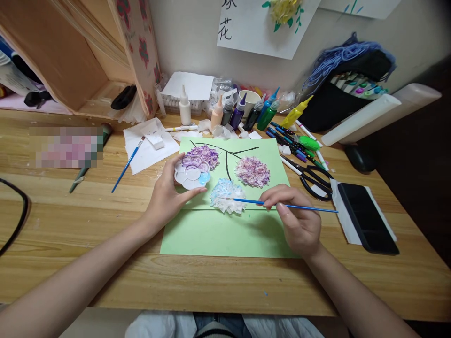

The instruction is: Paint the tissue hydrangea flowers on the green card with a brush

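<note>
My left hand (169, 192) grips a small flower-shaped palette (190, 173) with purple and light blue paint, over the left part of a green sheet (225, 234). Between the fingers of my right hand (294, 216) is a thin blue paintbrush (246, 201), its tip on a white paper pompom (230, 203) whose upper left is light blue. A pink and purple pompom (252, 172) lies to the upper right. Another purple pompom (211, 157) is partly covered by the palette. Black branch lines (227, 162) run between them.
Paint bottles (238, 112) stand along the wall, with pens (289, 143) beside them. Black scissors (317, 182) and a phone (366, 218) lie at the right. Another blue brush (127, 164) rests partly on white tissue (148, 150) at the left. A brown box (136, 56) stands behind.
</note>
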The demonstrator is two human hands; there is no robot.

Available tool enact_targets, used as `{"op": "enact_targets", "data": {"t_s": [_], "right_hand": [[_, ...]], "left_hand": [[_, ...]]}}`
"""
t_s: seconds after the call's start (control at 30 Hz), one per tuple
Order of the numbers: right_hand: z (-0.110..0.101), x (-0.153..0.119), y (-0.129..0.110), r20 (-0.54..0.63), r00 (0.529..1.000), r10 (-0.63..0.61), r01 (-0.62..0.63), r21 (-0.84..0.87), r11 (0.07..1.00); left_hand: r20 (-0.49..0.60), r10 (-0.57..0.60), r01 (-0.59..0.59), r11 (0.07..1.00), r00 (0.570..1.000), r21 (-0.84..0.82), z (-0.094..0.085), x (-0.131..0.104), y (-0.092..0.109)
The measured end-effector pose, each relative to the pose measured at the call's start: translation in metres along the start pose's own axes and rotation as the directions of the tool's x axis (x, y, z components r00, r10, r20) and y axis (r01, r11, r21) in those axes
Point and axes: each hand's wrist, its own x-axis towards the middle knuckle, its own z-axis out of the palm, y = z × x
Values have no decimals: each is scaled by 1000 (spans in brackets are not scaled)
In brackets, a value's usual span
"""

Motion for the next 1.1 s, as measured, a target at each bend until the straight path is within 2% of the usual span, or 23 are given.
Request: {"op": "enact_targets", "data": {"t_s": [0.13, 0.43, 0.57, 0.7, 0.9, 1.1], "right_hand": [[4, 1, -4, 100, 992, -76, 87, -104, 991], [7, 4, -13, 201, 955, -217, 264, -248, 932], [6, 3, -13, 176, 956, -236, 276, -258, 926], [7, 4, -13, 205, 948, -244, 292, -253, 922], [6, 5, -14, 174, 959, -223, 266, -282, 922], [5, 5, -13, 198, 949, -245, 292, -260, 920]], "left_hand": [[13, -92, 92, 995, 996, -25, 0, 0, 0], [29, -83, 84, 996, 996, -33, 0, 0, 1], [30, -89, 90, 996, 996, -22, -1, 0, 3], [31, -93, 94, 995, 995, -24, -1, 1, 3], [31, -76, 77, 997, 997, -30, 0, 1, 2], [33, -81, 82, 996, 996, -25, -1, 1, 3]]}}
